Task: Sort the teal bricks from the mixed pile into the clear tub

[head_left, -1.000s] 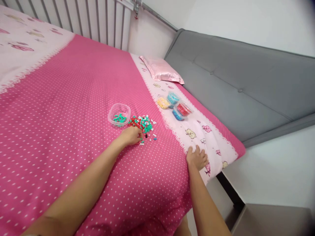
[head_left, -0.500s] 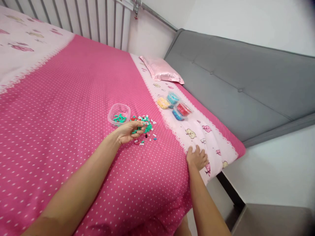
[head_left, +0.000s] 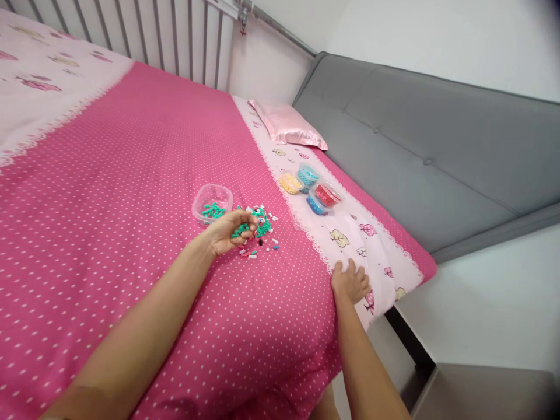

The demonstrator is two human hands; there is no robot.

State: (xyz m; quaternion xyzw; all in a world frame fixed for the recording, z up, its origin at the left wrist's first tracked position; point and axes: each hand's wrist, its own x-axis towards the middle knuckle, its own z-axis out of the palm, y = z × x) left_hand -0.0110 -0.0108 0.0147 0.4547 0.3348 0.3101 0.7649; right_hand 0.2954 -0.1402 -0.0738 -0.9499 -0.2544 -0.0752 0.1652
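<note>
Just beside my left hand [head_left: 231,233] I see a smooth, clear plastic tub [head_left: 195,205] and matt, plastic-looking beads [head_left: 263,226]; far beyond it, a glossy, satin-like pillow [head_left: 291,125].

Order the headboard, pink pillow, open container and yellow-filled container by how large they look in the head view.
1. Headboard
2. Pink pillow
3. Open container
4. Yellow-filled container
The open container looks nearer the camera than the yellow-filled one, so their real sizes stay unsure.
</note>
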